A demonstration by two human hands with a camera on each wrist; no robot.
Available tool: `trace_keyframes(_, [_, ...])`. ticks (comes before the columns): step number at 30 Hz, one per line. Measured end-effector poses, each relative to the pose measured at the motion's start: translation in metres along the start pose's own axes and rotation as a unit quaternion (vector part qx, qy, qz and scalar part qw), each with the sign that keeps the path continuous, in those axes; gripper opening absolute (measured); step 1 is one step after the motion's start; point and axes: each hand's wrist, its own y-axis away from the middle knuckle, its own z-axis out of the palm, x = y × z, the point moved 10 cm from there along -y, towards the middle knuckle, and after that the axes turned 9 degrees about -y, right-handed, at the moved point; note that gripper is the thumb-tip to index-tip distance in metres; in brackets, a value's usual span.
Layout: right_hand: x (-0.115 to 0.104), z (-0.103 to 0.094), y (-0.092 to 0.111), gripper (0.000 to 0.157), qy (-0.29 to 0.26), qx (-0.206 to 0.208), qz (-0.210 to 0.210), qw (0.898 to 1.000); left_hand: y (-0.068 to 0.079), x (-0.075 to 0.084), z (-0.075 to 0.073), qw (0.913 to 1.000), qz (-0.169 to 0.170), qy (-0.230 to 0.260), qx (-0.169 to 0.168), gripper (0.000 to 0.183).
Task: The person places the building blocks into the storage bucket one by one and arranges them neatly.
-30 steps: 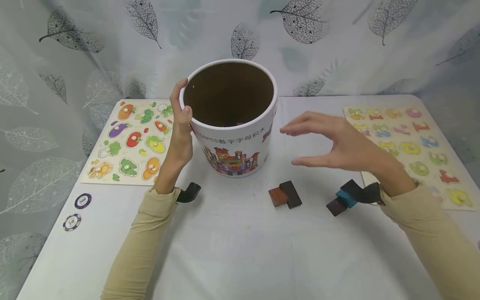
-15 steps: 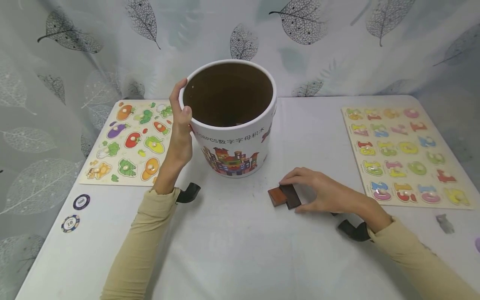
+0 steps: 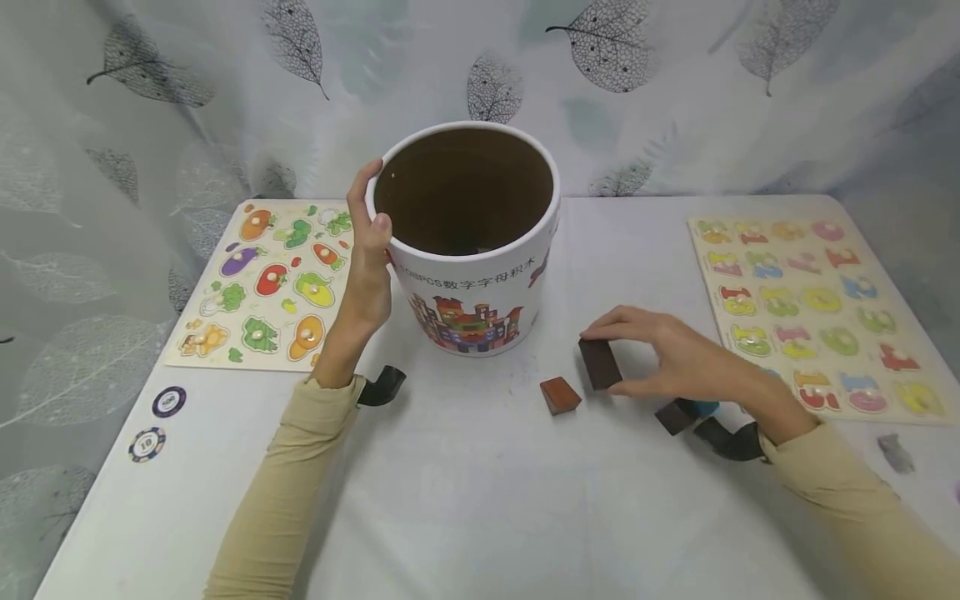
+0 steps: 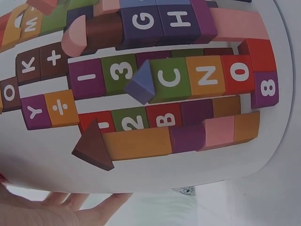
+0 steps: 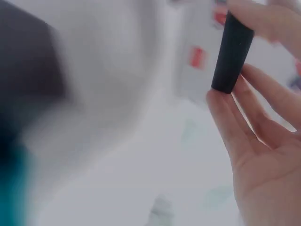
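Note:
My left hand (image 3: 367,267) grips the left rim of a large white bucket (image 3: 472,275), thumb at the outer front and fingers over the edge. Printed letter and number blocks cover the bucket wall (image 4: 155,174) in the left wrist view. My right hand (image 3: 671,358) pinches a dark brown rectangular block (image 3: 600,363) between thumb and fingers. In the right wrist view that dark block (image 5: 232,54) spans from thumb to fingertips. A reddish-brown block (image 3: 560,396) lies on the table just left of it. Dark and blue blocks (image 3: 675,416) sit partly hidden below my right wrist.
A vegetable puzzle board (image 3: 262,287) lies at the left and a number puzzle board (image 3: 821,317) at the right. Two poker chips (image 3: 147,444) rest on the left side. A small grey piece (image 3: 896,452) is at the right. A leaf-patterned curtain (image 3: 615,100) hangs behind.
My right hand came down to the dark brown block, took hold of it and raised it away from the reddish-brown block. My left hand has stayed on the bucket rim.

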Motion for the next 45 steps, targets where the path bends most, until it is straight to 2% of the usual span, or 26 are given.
trace_keyframes(4, [-0.028,-0.043,-0.002,0.071,0.001,0.049,-0.059,0.997,0.001,0.001,0.003,1.0,0.007,-0.006,-0.003,0.087])
trace_keyframes(8, [-0.06,-0.082,-0.015,0.08,0.0,0.094,-0.103,0.99,0.0,0.001,0.004,0.9999,0.006,-0.007,-0.004,0.088])
trace_keyframes(11, [-0.083,-0.103,-0.034,0.082,-0.002,0.122,-0.119,0.985,0.0,0.001,0.004,0.9999,0.006,-0.01,-0.007,0.088])
trace_keyframes(15, [-0.108,-0.117,-0.065,0.076,-0.024,0.15,-0.135,0.979,0.0,0.002,0.005,0.9999,0.004,-0.01,-0.012,0.088])
trace_keyframes(19, [-0.122,-0.122,-0.092,0.068,-0.042,0.166,-0.149,0.974,0.0,0.001,0.006,0.9999,0.0,-0.004,-0.012,0.089])
trace_keyframes(22, [-0.126,-0.121,-0.105,0.064,-0.045,0.169,-0.158,0.972,0.0,0.0,0.006,0.9999,-0.004,-0.006,-0.011,0.089])
trace_keyframes(30, [-0.119,-0.116,-0.117,0.059,-0.057,0.17,-0.134,0.975,0.001,-0.002,0.007,0.9999,-0.005,-0.012,-0.009,0.089])
trace_keyframes(38, [-0.121,-0.115,-0.109,0.058,-0.048,0.164,-0.14,0.975,0.0,0.0,0.005,1.0,0.001,-0.002,-0.009,0.089])
trace_keyframes(42, [-0.132,-0.114,-0.094,0.059,-0.035,0.161,-0.16,0.973,0.0,0.001,0.002,1.0,0.003,-0.007,-0.005,0.088])
trace_keyframes(45, [-0.14,-0.107,-0.079,0.057,-0.016,0.148,-0.181,0.972,0.0,0.0,0.0,1.0,0.003,-0.008,-0.003,0.086])
